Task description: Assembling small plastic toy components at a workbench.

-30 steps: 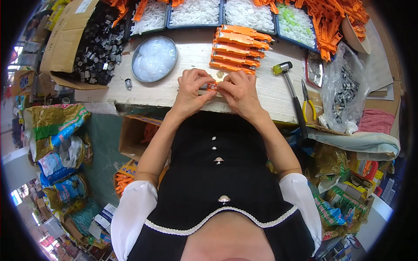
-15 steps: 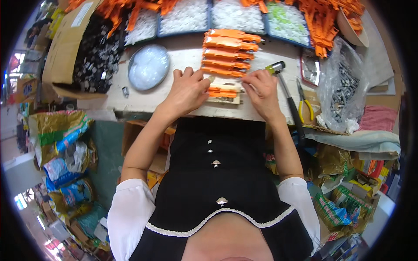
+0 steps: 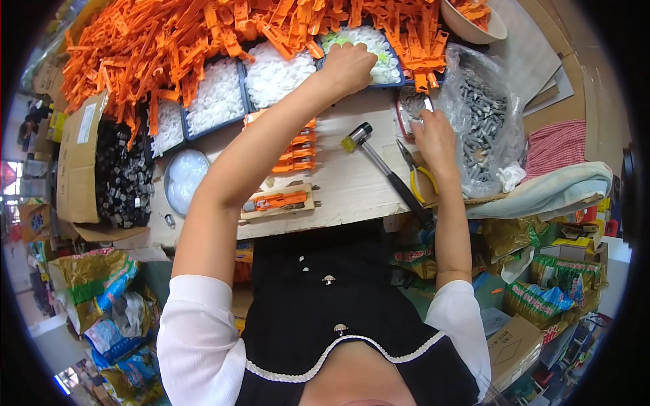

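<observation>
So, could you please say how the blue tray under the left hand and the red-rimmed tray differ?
The blue tray looks larger than the red-rimmed tray. The blue tray lies farther back and left than the red-rimmed tray. Both sit on the table.

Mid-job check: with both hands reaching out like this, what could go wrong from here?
The hammer has its handle end at or past the edge of the table, near the right forearm; a knock might tip it off. In this view the left forearm crosses the row of orange pieces, so a low sweep might disturb them. The left hand is at a tray of white and green pieces, so picking up an unintended colour seems possible.
</observation>
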`<state>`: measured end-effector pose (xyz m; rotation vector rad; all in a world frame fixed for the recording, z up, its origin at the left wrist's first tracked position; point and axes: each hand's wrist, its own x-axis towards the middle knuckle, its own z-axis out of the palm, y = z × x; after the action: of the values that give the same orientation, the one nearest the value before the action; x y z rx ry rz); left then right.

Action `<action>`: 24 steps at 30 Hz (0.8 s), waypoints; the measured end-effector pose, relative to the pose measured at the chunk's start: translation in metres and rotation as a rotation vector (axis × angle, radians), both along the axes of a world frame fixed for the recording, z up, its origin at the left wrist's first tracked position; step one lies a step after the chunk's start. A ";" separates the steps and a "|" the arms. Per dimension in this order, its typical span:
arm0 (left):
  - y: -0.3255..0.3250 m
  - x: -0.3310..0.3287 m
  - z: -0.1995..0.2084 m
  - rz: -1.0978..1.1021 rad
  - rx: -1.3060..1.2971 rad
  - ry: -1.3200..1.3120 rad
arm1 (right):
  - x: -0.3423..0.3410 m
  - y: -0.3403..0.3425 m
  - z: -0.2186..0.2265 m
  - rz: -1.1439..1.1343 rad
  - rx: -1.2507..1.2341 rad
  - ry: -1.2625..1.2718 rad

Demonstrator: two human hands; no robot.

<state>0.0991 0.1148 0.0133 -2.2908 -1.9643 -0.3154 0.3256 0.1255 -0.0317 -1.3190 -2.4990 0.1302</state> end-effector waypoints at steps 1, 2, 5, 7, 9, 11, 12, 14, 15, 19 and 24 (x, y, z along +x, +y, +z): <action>0.010 0.002 -0.007 -0.003 0.020 0.002 | -0.003 0.002 0.000 -0.007 0.003 0.002; 0.021 0.001 -0.018 0.022 -0.026 0.035 | -0.007 0.004 -0.001 -0.016 -0.015 -0.043; 0.031 -0.004 -0.024 0.005 -0.066 -0.028 | -0.011 0.009 -0.011 -0.025 0.007 -0.066; 0.032 -0.005 -0.022 0.013 -0.111 -0.016 | -0.012 0.014 -0.018 -0.006 0.002 -0.077; 0.031 -0.011 -0.025 0.033 -0.057 -0.036 | -0.013 0.016 -0.021 -0.005 0.016 -0.064; 0.033 -0.019 -0.026 0.015 -0.022 -0.124 | -0.015 0.018 -0.021 -0.004 0.034 -0.052; 0.033 -0.022 -0.025 -0.004 0.009 -0.216 | -0.015 0.018 -0.019 0.000 0.024 -0.039; 0.032 -0.026 -0.016 0.001 0.009 -0.386 | -0.018 0.018 -0.015 0.000 0.019 -0.025; 0.027 -0.027 -0.009 0.008 0.014 -0.458 | -0.021 0.017 -0.013 -0.016 0.077 -0.011; 0.004 -0.027 0.007 0.115 -0.122 -1.056 | -0.030 0.023 -0.025 -0.046 0.145 -0.062; -0.075 -0.023 0.019 0.061 -0.044 -1.732 | -0.033 0.018 -0.021 0.004 0.036 -0.116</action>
<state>0.0766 0.0401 0.0324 -1.8315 -2.2467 -2.9266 0.2923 0.1439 -0.0527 -1.3427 -2.5865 0.0097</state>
